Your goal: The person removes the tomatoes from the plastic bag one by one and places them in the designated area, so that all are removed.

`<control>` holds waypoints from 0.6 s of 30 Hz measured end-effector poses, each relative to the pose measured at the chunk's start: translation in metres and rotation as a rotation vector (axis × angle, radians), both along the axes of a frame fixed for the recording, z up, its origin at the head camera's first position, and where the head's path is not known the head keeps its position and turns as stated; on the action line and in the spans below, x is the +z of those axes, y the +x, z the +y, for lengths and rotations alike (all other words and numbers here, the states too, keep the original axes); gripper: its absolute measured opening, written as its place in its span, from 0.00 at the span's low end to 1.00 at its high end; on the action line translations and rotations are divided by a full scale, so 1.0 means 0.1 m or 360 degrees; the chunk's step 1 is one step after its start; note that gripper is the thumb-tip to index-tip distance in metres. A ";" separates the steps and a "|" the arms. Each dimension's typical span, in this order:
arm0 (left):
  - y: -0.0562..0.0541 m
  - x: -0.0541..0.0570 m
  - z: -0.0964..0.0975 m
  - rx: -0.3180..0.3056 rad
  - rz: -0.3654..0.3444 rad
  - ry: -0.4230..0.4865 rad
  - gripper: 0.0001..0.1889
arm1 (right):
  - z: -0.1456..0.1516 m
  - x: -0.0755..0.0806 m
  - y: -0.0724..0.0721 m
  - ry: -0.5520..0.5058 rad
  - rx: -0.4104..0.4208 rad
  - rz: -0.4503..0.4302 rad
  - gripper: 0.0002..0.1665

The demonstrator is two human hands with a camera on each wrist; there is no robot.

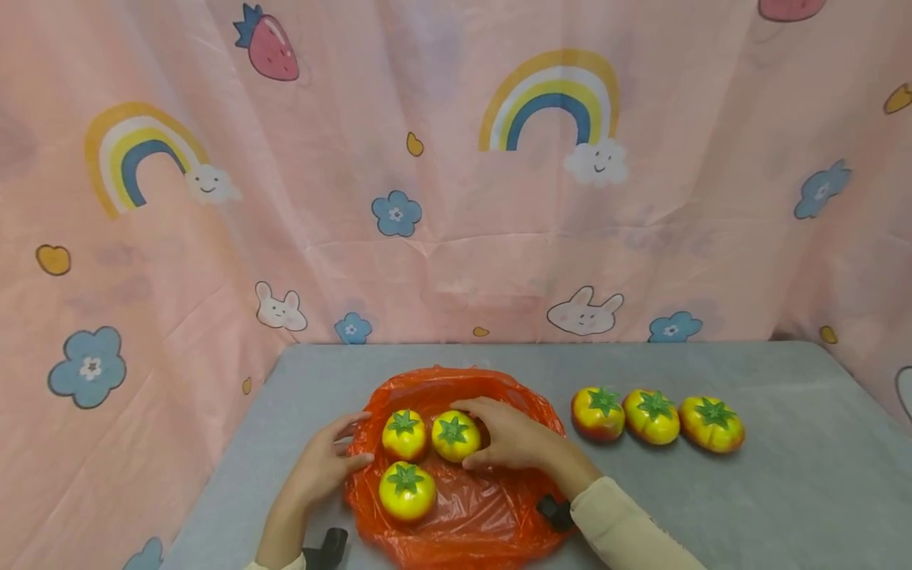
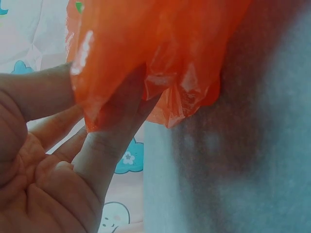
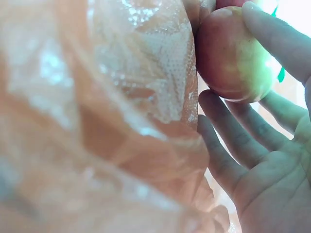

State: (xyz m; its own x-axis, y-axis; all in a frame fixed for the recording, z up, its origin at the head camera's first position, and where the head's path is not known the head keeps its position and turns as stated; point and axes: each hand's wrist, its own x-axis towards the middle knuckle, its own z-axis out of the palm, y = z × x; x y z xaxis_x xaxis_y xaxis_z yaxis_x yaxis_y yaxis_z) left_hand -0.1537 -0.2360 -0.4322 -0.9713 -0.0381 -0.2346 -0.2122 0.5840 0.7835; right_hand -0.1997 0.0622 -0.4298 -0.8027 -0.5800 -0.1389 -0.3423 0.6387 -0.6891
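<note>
My right hand (image 1: 514,437) curls thumb and fingers round one yellow-red tomato-shaped fruit (image 1: 456,437) in the orange-red plastic bag (image 1: 477,511); my left hand (image 1: 319,469), part-curled, grips the bag's left rim. Count: three fruits in the bag, three in a row (image 1: 651,419) just beyond its right rim. Open bag floor lies at near right; grey tabletop (image 1: 805,491) extends right of the row. The right wrist view adds the held fruit's reddish underside, hidden in the head view.
</note>
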 end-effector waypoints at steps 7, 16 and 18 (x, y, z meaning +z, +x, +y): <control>0.01 -0.01 -0.01 0.0007 -0.0010 -0.0003 0.32 | 0.03 -0.01 0.04 0.0000 -0.0011 0.0065 0.47; 0.00 0.00 0.00 0.0008 -0.0006 -0.0036 0.32 | 0.09 0.09 0.15 -0.0009 -0.0136 0.0103 0.47; 0.00 0.00 0.00 0.0007 -0.0002 -0.0039 0.32 | 0.11 0.14 0.20 -0.0014 -0.0159 0.0127 0.47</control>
State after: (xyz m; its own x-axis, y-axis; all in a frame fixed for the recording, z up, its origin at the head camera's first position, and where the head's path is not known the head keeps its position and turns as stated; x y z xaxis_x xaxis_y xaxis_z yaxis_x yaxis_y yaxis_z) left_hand -0.1535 -0.2363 -0.4323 -0.9709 -0.0480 -0.2347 -0.2156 0.6021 0.7688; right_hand -0.1798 0.0735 -0.4161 -0.8649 -0.4974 -0.0676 -0.3312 0.6666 -0.6678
